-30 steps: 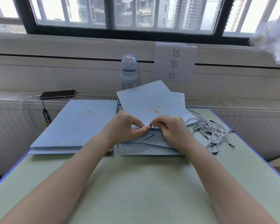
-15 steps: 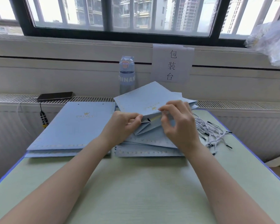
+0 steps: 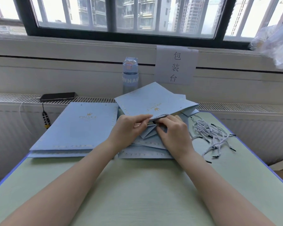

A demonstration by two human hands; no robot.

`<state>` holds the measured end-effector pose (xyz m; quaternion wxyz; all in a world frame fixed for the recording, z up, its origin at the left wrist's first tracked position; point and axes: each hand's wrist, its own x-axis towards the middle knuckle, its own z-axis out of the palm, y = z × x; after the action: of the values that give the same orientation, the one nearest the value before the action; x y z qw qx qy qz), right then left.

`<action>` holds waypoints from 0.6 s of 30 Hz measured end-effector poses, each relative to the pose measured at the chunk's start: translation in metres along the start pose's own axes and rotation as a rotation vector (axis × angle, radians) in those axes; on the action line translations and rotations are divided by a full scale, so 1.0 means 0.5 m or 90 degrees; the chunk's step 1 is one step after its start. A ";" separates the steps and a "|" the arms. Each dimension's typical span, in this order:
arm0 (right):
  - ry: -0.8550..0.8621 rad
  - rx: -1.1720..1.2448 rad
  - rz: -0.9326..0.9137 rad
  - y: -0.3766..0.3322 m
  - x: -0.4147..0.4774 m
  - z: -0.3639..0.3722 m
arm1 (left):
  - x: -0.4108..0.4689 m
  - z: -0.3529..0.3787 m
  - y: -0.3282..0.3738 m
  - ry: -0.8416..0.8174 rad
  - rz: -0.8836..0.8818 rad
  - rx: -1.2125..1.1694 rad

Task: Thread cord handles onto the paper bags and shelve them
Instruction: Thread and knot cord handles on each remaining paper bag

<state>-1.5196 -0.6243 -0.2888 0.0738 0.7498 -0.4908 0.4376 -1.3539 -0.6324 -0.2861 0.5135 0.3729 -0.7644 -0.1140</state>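
A light blue paper bag (image 3: 153, 101) with a gold crown logo lies on top of a stack of flat bags (image 3: 145, 154) at mid table, its near rim lifted. My left hand (image 3: 129, 129) pinches that rim from the left. My right hand (image 3: 173, 132) pinches a striped cord (image 3: 162, 115) with a black tip right at the rim, beside the left fingers. A loose pile of white-and-blue cords (image 3: 211, 134) lies to the right of the stack.
A second stack of flat blue bags (image 3: 75, 128) lies at the left. On the radiator ledge behind stand a water bottle (image 3: 130, 75) and a dark phone (image 3: 57, 96). A paper sign (image 3: 176, 66) hangs on the wall. The green table (image 3: 137, 193) is bare in front.
My right hand, which was raised and open above the bag half a second ago, has come back down to the rim with the cord. The bag's top panel is lifted higher.
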 end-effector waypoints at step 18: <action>-0.109 -0.036 0.016 0.008 0.017 -0.043 | 0.001 0.000 -0.006 -0.023 0.074 0.041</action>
<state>-1.5341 -0.6207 -0.2708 0.0474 0.7758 -0.5166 0.3590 -1.3525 -0.6348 -0.2872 0.4934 0.3419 -0.7971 -0.0659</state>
